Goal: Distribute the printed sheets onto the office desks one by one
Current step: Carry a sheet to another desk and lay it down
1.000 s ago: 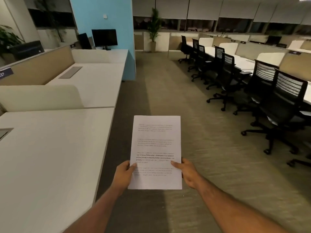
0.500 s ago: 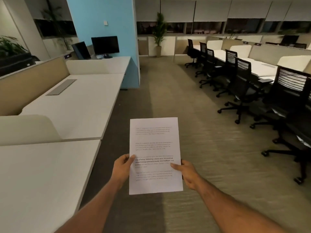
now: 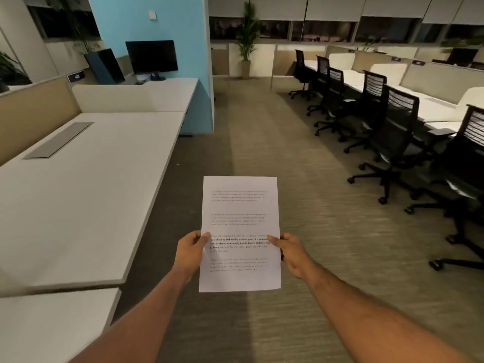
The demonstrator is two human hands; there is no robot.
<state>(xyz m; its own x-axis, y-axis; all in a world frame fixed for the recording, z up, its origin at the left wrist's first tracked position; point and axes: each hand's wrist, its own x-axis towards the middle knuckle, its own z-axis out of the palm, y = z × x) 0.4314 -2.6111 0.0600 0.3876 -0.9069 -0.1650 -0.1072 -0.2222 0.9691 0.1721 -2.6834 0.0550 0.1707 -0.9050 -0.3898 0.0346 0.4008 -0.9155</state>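
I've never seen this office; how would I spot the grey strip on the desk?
Start at the blue wall left of the aisle, then come one desk nearer than the monitors. The grey strip lies flat on that white desk beside the beige partition; it is the only dark shape on the top.

Legible in bold on white printed paper sheet: "Defined by a slower pace… strong community bonds, local traditions"; elsewhere too blurred.

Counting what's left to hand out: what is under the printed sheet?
The left hand and right hand pinch the printed sheet, thumbs on top; fingers and any sheets beneath are covered.
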